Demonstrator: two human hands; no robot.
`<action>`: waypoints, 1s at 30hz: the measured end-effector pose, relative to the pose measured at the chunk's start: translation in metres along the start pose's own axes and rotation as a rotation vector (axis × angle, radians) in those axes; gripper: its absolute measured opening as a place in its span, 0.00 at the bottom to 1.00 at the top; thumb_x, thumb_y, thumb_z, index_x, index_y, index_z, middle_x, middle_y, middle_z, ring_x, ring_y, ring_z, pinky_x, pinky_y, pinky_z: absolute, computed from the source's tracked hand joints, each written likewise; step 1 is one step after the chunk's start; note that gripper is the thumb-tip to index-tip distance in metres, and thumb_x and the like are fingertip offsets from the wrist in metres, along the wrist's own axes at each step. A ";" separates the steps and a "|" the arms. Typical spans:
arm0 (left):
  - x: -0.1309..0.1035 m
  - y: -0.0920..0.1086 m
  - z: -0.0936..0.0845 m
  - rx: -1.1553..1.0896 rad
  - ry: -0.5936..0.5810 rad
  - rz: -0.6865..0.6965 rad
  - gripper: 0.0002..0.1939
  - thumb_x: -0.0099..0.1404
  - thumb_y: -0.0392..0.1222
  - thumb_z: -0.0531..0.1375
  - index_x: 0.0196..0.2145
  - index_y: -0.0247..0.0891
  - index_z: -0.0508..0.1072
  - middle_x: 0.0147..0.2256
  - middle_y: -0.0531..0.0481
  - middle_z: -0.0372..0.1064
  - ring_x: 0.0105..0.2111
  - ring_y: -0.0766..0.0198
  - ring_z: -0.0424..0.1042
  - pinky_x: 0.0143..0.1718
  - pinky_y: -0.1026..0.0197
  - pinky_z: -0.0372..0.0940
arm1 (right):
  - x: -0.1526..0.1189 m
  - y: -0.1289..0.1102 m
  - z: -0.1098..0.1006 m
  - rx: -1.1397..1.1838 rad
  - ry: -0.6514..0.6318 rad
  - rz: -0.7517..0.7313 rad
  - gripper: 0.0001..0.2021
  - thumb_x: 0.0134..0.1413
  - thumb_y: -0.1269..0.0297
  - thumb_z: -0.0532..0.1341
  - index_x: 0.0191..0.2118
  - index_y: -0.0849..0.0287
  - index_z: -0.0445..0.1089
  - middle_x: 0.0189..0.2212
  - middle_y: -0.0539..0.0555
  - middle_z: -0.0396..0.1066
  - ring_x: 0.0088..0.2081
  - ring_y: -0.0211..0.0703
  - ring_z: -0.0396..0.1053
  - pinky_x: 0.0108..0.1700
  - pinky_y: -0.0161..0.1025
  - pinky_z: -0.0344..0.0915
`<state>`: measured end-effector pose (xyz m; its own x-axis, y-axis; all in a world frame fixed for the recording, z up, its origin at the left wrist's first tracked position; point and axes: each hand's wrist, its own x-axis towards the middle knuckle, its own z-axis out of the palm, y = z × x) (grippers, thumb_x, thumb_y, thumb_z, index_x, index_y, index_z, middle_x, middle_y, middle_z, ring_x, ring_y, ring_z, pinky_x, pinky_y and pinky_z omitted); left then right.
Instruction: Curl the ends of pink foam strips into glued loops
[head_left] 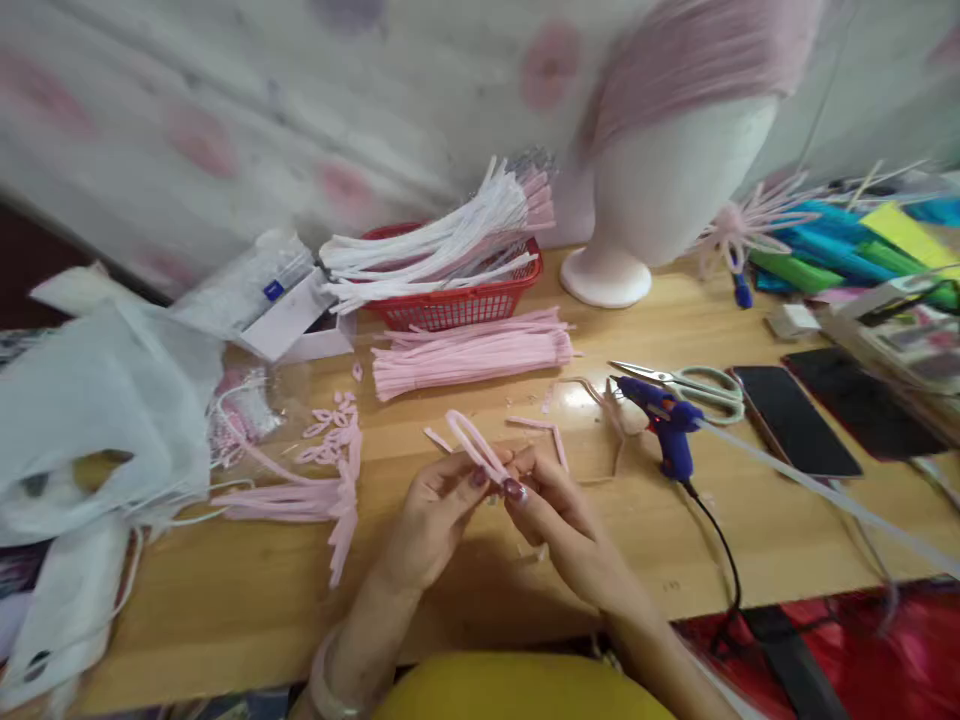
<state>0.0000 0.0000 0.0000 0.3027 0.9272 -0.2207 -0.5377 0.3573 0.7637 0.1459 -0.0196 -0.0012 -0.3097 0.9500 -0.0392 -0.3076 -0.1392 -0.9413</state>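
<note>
wooden table (787, 540), floral wall (225, 110) behind.

L hand (439, 510), R hand (559, 515) together, fingers pinched, forearms converging.

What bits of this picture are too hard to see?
- Head view: the end of the pink pipe cleaner is hidden between the left hand and right hand.
- The mannequin head is blurred, its top cut off by the frame edge.
- The label on the plastic packet is too small and blurred to read.
</note>
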 end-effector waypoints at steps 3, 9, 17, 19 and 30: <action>0.001 0.002 0.004 0.014 0.017 0.042 0.08 0.51 0.42 0.72 0.30 0.40 0.82 0.30 0.52 0.76 0.31 0.69 0.71 0.37 0.68 0.65 | -0.002 -0.002 -0.003 0.071 -0.068 0.087 0.08 0.66 0.59 0.56 0.38 0.56 0.63 0.22 0.43 0.50 0.22 0.31 0.43 0.22 0.32 0.42; 0.003 -0.001 0.006 0.006 0.043 0.086 0.06 0.50 0.41 0.73 0.26 0.39 0.81 0.26 0.53 0.73 0.27 0.72 0.68 0.31 0.69 0.64 | -0.003 -0.003 -0.006 0.139 -0.110 0.158 0.08 0.65 0.57 0.57 0.39 0.57 0.63 0.21 0.42 0.49 0.22 0.31 0.43 0.22 0.32 0.41; 0.004 -0.008 0.006 -0.032 0.029 0.138 0.07 0.50 0.43 0.72 0.27 0.41 0.80 0.23 0.57 0.68 0.17 0.76 0.61 0.21 0.70 0.59 | 0.000 0.000 0.000 0.284 -0.132 0.198 0.12 0.65 0.58 0.55 0.34 0.61 0.67 0.19 0.42 0.48 0.20 0.30 0.40 0.21 0.32 0.39; 0.004 -0.008 0.005 -0.025 0.029 0.158 0.06 0.51 0.43 0.72 0.27 0.42 0.79 0.24 0.57 0.67 0.18 0.76 0.61 0.21 0.70 0.60 | 0.001 0.000 0.002 0.326 -0.129 0.200 0.12 0.64 0.58 0.56 0.33 0.61 0.67 0.18 0.42 0.47 0.19 0.30 0.40 0.21 0.32 0.39; -0.015 0.018 -0.008 0.809 0.031 0.560 0.30 0.64 0.35 0.61 0.61 0.48 0.58 0.55 0.44 0.62 0.46 0.61 0.70 0.48 0.56 0.66 | 0.002 -0.002 -0.005 0.445 -0.120 0.234 0.11 0.60 0.61 0.59 0.28 0.62 0.67 0.15 0.39 0.43 0.16 0.27 0.36 0.18 0.29 0.36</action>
<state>-0.0202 -0.0064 0.0118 0.1413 0.9457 0.2928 0.1075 -0.3087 0.9451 0.1501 -0.0160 -0.0012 -0.5095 0.8438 -0.1686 -0.5622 -0.4748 -0.6772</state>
